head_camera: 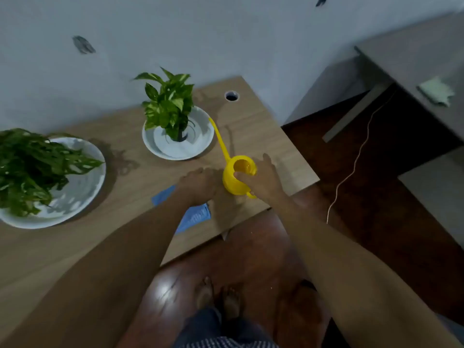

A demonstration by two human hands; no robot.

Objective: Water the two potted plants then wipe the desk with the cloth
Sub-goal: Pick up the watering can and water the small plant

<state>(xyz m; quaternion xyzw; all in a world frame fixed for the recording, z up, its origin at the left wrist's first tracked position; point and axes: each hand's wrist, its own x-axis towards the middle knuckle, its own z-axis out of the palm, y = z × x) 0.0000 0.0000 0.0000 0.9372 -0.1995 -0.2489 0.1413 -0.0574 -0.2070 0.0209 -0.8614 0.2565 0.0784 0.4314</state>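
While the yellow watering can stands upright near the right end of the wooden desk, the right hand rests on it, thumb over the rim of the open top and fingers draped past the far side, a loose hold rather than a tight grip. Its long thin spout slants up and to the far left, its tip just beside the rim of the nearer white dish. The left hand lies palm down just left of the can, fingers curled toward the can's body; whether they touch it cannot be told. Under that hand and forearm lies the blue cloth, flat on the desk near the front edge. One potted plant with broad variegated leaves stands in a white dish at the far middle of the desk; the second plant, darker and bushier, sits in a larger white dish at the left. A round cable hole shows at the far edge
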